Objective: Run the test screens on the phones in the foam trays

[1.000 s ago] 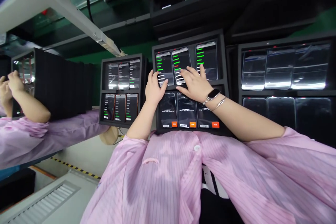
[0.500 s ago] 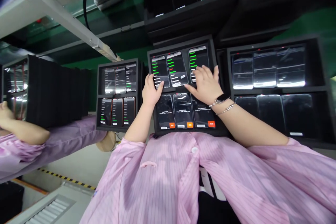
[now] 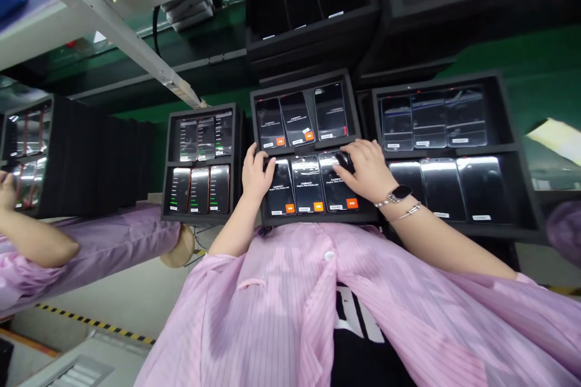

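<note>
Smartphones (image 3: 305,184) in lower row now lie under left hand (image 3: 257,176) and right hand (image 3: 363,170).

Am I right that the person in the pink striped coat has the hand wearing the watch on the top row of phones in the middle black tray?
Not quite: that right hand lies on the lower row of phones, not the top row, as the head view shows. The rest holds: the pink striped coat, the watch and the middle black tray.
</note>
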`<state>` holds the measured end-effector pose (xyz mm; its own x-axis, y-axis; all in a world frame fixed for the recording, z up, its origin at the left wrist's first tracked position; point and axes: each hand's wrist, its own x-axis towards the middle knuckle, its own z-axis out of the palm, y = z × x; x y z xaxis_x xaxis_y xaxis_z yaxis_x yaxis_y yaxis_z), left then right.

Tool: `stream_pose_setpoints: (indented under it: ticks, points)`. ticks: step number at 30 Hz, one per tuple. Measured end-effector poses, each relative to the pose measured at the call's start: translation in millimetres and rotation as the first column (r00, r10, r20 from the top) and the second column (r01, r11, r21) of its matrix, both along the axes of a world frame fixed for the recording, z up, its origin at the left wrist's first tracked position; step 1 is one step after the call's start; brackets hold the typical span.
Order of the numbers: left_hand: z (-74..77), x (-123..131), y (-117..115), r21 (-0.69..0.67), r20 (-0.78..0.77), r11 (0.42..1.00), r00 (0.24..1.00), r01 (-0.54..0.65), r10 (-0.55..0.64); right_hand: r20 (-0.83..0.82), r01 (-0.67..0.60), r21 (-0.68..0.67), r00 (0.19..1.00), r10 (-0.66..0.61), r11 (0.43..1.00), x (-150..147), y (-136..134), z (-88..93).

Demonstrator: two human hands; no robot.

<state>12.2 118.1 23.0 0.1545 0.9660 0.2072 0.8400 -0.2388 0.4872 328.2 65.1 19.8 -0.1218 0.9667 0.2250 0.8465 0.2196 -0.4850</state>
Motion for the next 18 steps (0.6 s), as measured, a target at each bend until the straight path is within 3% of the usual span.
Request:
stream_pose_setpoints:
  ticks: [3, 7, 10, 12, 14, 16, 18]
  points:
    - [4.6, 0, -17, 0.013, -0.112, 0.999, 0.993, -0.046, 0.047, -0.015, 0.005, -0.053, 1.000, -0.006, 0.999, -1, -8, -10.3]
    - [11.9, 7, -16, -0.048, -0.242, 0.993, 0.966, -0.104, 0.090, 0.050, 0.006, -0.097, 0.999, -0.001, 0.995, -5, 1, -13.1]
    - [20.4, 9, -9, -0.128, -0.226, 0.989, 0.973, -0.077, 0.046, 0.092, 0.002, -0.128, 0.996, 0.010, 0.992, -9, 9, -10.5]
    - [30.0, 6, -10, -0.164, -0.136, 0.986, 0.990, -0.042, 0.020, 0.111, 0.000, -0.150, 0.994, 0.017, 0.989, -10, 12, -9.2]
    - [44.8, -1, -19, -0.244, 0.031, 0.967, 0.997, 0.078, -0.073, 0.121, -0.001, -0.163, 0.992, 0.021, 0.987, -12, 12, -8.3]
    - [65.8, -10, -34, -0.360, 0.242, 0.888, 0.947, 0.288, -0.210, 0.110, 0.003, -0.172, 0.994, 0.017, 0.985, -14, 13, -7.4]
    - [92.7, -22, -55, -0.393, 0.383, 0.805, 0.875, 0.445, -0.297, 0.084, 0.013, -0.179, 0.996, 0.002, 0.984, -15, 15, -6.1]
